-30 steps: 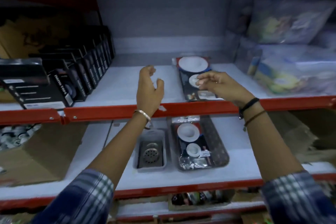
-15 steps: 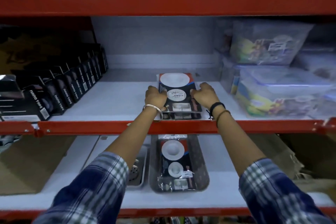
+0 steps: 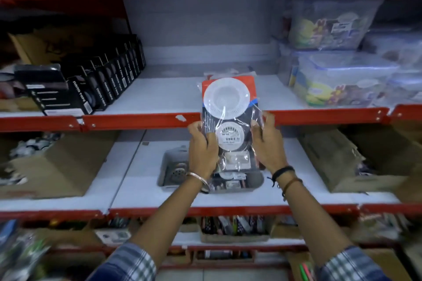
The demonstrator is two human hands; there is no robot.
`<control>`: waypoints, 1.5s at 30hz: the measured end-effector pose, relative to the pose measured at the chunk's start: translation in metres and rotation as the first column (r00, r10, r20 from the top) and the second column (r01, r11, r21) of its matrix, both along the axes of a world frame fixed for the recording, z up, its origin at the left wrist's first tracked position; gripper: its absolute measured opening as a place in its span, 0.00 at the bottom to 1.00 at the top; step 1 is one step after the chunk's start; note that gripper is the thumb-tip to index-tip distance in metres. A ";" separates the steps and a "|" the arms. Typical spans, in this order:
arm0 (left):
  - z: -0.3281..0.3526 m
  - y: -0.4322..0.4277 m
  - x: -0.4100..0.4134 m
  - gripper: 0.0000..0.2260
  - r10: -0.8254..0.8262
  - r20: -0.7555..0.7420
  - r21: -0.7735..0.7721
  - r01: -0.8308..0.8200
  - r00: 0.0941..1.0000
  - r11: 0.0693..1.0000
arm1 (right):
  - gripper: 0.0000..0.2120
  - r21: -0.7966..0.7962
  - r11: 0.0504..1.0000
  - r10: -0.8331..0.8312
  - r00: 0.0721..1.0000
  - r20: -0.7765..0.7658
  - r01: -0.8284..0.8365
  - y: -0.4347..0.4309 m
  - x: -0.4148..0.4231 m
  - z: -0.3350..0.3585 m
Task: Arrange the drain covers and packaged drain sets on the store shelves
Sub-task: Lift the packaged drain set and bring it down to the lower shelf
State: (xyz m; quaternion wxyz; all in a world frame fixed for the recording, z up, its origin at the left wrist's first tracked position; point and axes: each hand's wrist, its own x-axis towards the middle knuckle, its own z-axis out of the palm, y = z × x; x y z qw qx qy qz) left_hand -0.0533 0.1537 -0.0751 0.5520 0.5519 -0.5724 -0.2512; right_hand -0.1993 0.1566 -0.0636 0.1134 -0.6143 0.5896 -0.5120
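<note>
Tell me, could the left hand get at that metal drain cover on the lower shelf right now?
Probably not yet: the left hand and right hand both grip the packaged drain set. The drain cover lies close below, uncovered.

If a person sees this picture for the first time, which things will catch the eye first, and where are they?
The packaged drain set in the centre stands out first, held upright in front of the red shelf edge by the left hand and the right hand. Next come the black boxes in a row on the left and the clear containers on the right.
</note>
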 end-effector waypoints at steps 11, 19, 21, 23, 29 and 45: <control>-0.121 0.083 0.013 0.19 -0.008 0.056 0.197 -0.003 0.998 0.980 | 0.19 0.183 0.983 -0.032 0.999 -0.019 0.035 0.075 0.010 -0.133; -0.162 0.024 0.004 0.18 -0.048 0.182 0.370 -0.023 0.982 0.929 | 0.16 0.417 0.897 -0.108 0.988 -0.110 0.145 0.012 0.003 -0.177; -0.170 -0.007 0.000 0.18 -0.077 0.228 0.425 -0.028 0.971 0.905 | 0.15 0.467 0.867 -0.112 0.980 -0.162 0.176 -0.019 -0.003 -0.182; -0.176 -0.031 -0.002 0.16 -0.125 0.312 0.471 -0.039 0.942 0.881 | 0.15 0.529 0.830 -0.067 0.973 -0.220 0.176 -0.044 -0.008 -0.187; -0.171 -0.059 0.000 0.15 -0.099 0.488 0.455 -0.157 0.867 0.876 | 0.19 0.487 0.856 -0.006 0.945 -0.327 0.174 -0.064 -0.028 -0.179; 0.069 -0.156 -0.030 0.30 -0.069 0.475 0.439 -0.168 0.877 0.883 | 0.31 0.453 0.871 0.031 0.899 -0.437 0.190 -0.154 -0.023 0.045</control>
